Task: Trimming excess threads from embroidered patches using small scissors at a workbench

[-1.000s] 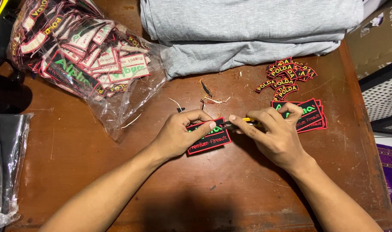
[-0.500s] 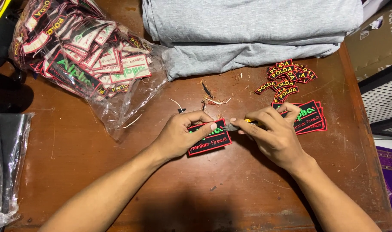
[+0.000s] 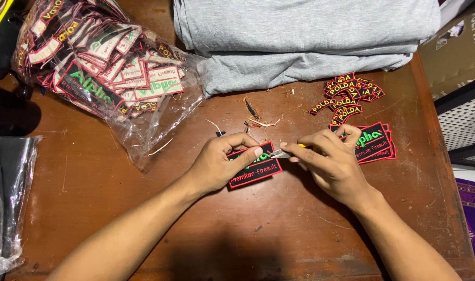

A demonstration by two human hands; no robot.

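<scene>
Left hand point(image 3: 219, 164) grasping a black embroidered patch point(image 3: 255, 167) with red border, pressed flat on the brown tabletop point(image 3: 117, 208). Right hand point(image 3: 328, 161) clenched around a small yellow-handled cutter point(image 3: 288, 151), blade tip touching the patch's upper edge. Just right: stack of matching patches point(image 3: 375, 143). Behind: small curved patches point(image 3: 346, 93), folded grey cloth point(image 3: 300, 36), clear bag of patches point(image 3: 102, 67).

Lighting coming evenly from overhead, moderately bright. Casting a soft dark shadow on wooden table point(image 3: 143, 208) btwn forearms. Showing glare on plastic bag point(image 3: 143, 130). Staying sharp at centre, w/ slight edge distortion.
</scene>
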